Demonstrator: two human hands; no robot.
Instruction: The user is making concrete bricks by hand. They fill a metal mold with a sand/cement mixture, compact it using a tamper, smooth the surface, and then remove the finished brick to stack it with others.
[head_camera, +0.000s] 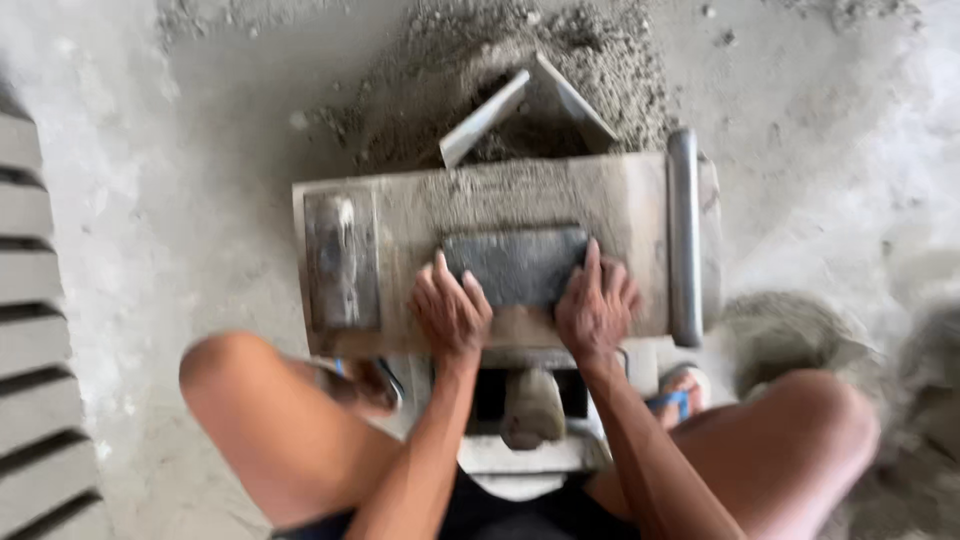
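Grey mix: damp sandy cement fills the mould pocket set in the press table, pretty much level with the rim as far as I can see.
Landmark: everything below is placed relative to that pocket.
Left hand: flat on the table at the pocket's near-left corner, fingers a bit spread, tips touching the edge of the fill. Not gripping anything.
Right hand: same deal at the near-right corner, fingers loosely spread, pressing down.
Progress: I'd say filling is done and this is the smoothing or packing stage; block not turned out yet.
Long axis: pocket runs left to right across the person's front, short side pointing away.
Beyond it: sand heap with a shovel blade stuck in.
Right of it: metal roller bar, lying front to back.
Left of it: flat trowel-like block; farther left, stacked finished blocks.
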